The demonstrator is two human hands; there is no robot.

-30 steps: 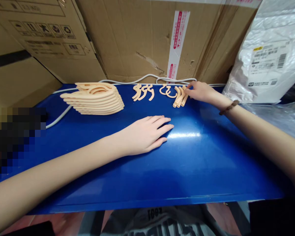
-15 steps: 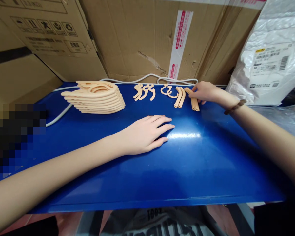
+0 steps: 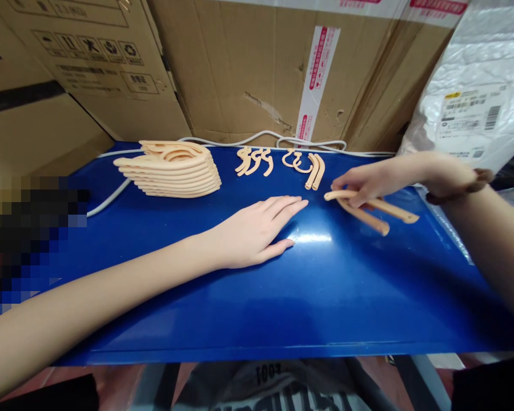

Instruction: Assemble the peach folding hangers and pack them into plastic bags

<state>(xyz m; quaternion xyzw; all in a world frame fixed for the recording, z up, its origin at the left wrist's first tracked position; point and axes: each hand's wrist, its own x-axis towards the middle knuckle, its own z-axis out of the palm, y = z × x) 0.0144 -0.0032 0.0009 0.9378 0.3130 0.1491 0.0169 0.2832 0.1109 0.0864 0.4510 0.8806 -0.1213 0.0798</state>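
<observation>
My right hand (image 3: 370, 181) pinches two peach-coloured curved plastic bars (image 3: 370, 208) just above the blue table (image 3: 282, 297), right of centre. My left hand (image 3: 257, 231) lies flat on the table with its fingers stretched out, holding nothing, its fingertips close to the bars' left end. Behind them two more curved bars (image 3: 316, 170) lie at the back edge. Beside those are small hook pieces (image 3: 292, 160) and a cluster of small curved pieces (image 3: 254, 161). A stack of peach hanger bodies (image 3: 171, 169) rests at the back left.
Large cardboard boxes (image 3: 248, 63) wall off the back of the table. A white cable (image 3: 257, 140) runs along the back edge and down the left side. A white plastic parcel bag (image 3: 471, 103) leans at the right. A blurred dark patch covers the left edge.
My right hand drew two curved bars away from the back group and brought them forward toward the table's middle. My left hand stayed flat in place.
</observation>
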